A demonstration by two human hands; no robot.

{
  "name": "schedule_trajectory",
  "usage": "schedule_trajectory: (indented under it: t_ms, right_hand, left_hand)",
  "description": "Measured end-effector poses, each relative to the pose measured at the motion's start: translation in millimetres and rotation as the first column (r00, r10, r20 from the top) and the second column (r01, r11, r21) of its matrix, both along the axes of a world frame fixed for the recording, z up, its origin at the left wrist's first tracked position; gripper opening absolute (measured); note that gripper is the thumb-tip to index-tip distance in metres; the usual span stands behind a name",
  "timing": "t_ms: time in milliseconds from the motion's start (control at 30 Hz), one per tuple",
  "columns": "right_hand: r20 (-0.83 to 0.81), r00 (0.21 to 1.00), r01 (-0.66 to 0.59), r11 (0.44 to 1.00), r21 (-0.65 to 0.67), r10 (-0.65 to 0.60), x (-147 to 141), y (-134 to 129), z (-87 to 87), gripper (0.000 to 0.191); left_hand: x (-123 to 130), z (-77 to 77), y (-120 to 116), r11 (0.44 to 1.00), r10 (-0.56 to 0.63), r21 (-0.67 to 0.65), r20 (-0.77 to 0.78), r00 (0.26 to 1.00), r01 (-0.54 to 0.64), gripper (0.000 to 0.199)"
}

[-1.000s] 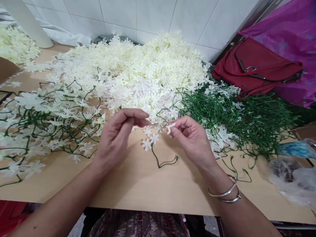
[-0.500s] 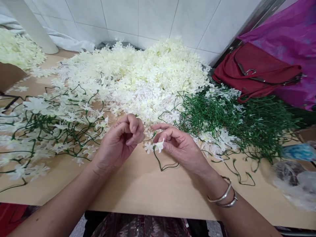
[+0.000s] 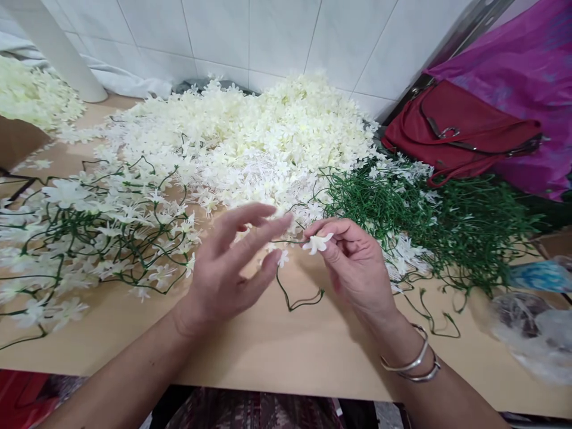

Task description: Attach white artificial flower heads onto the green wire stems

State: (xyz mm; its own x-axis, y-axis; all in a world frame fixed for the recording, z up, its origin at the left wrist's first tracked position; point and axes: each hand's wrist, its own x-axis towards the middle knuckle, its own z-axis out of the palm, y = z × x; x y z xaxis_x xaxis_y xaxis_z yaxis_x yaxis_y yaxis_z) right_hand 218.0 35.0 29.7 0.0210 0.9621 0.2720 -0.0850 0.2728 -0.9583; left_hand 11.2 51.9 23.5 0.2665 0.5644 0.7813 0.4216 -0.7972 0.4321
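**Pinched Closed at Right, Spread Open at Left**

Found the right grip (image 3: 357,262) closed to a fine thumb-and-finger pinch on a white blossom (image 3: 318,243), raised above the surface (image 3: 277,357). Found the left grip (image 3: 230,268) open, fingers spread and thumb apart, beside a thin green stem (image 3: 288,241) reaching toward that blossom. Owing to motion blur, cannot confirm contact between left fingertips and stem. Located a bent stem (image 3: 306,303) lying on the surface below and between both, with a small flower (image 3: 283,257) at its upper end. Noted a flower heap (image 3: 286,119) behind and tangled green stems (image 3: 473,220) to the right.

Handling, as judged: pinch at the blossom's base, clear of the petals, to avoid creasing. Keep pressure light but steady. Close the left fingers to an equally fine pinch before loading the thin stem. Keep stem and blossom in line; avoid pulling sideways. Keep both wrists clear of the bent stem to prevent dragging.

Compared with the earlier frame, recorded the left grip changed from loosely curled to spread. Recorded the right grip shifted rightward, carrying the blossom farther from the bent stem. Detected no clear movement in the bent stem.
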Motion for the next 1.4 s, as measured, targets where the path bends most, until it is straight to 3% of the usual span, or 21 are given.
schedule_trajectory:
  t_ms: [67,133,267,367,433,467,533,600,700,767,833,933,1133,1400]
  right_hand:
    - [0.082,0.996,0.013,0.997,0.071,-0.019,-3.5,-4.5,3.0,0.004]
    - [0.136,0.990,0.007,0.989,0.146,-0.028,-6.9,-8.9,6.2,0.006]
    - [0.082,0.997,-0.012,0.987,0.161,-0.001,-10.5,-14.1,9.7,0.007]
    - [0.006,0.983,-0.182,0.983,0.013,0.182,-17.5,-18.0,4.3,0.003]
    - [-0.030,0.917,-0.398,0.905,-0.149,0.398,-25.4,-21.3,-4.0,0.003]
    - [-0.041,0.868,-0.492,0.845,-0.212,0.495,-29.2,-22.5,-9.0,0.005]
    - [-0.002,0.843,-0.520,0.815,-0.256,0.538,-33.9,-22.1,-18.9,0.006]
    - [0.077,0.882,-0.436,0.867,-0.240,0.465,-32.2,-16.7,-26.3,0.005]
    - [0.162,0.953,-0.223,0.954,-0.202,0.257,-17.9,-1.8,-29.7,0.004]
    - [0.136,0.976,-0.139,0.964,-0.228,0.172,-5.3,7.9,-27.6,0.007]
    - [0.108,0.987,-0.092,0.968,-0.235,0.120,5.3,14.3,-23.7,0.013]
    - [0.074,0.989,-0.111,0.971,-0.210,0.129,13.4,16.4,-17.8,0.018]
    - [0.148,0.973,-0.140,0.963,-0.231,0.177,9.5,10.5,-14.1,0.022]
    - [0.188,0.955,-0.183,0.954,-0.239,0.230,2.0,5.9,-14.1,0.014]
  left_hand:
    - [3.4,-0.5,-3.4,0.994,-0.080,0.075,-0.067,0.994,0.085,0.059]
    - [4.3,-0.7,-6.1,0.990,-0.123,0.061,-0.077,0.989,0.128,0.052]
    - [0.8,2.2,-7.5,0.995,-0.049,-0.083,0.091,0.995,0.057,0.035]
    - [-1.1,4.4,-1.9,0.958,0.071,-0.283,0.396,0.916,0.049,0.026]
    - [-2.7,4.0,4.8,0.912,0.130,-0.391,0.570,0.811,0.128,0.024]
    - [-4.0,3.1,8.4,0.883,0.152,-0.435,0.619,0.770,0.175,0.024]
    - [-7.1,0.2,14.8,0.812,0.179,-0.517,0.662,0.728,0.271,0.022]
    - [-9.5,-3.0,18.7,0.710,0.188,-0.608,0.649,0.738,0.354,0.017]
    - [-8.8,-7.9,20.1,0.522,0.130,-0.748,0.545,0.828,0.410,0.017]
    - [-6.3,-11.7,19.9,0.420,0.051,-0.805,0.482,0.875,0.419,0.020]
    - [-3.7,-15.8,20.0,0.372,-0.012,-0.822,0.460,0.888,0.431,0.021]
    - [-2.3,-20.2,20.8,0.365,-0.057,-0.818,0.456,0.888,0.444,0.021]
    - [-3.8,-18.2,20.7,0.414,-0.087,-0.797,0.446,0.891,0.440,0.020]
    - [-2.0,-18.4,17.6,0.429,-0.139,-0.786,0.429,0.892,0.445,0.018]
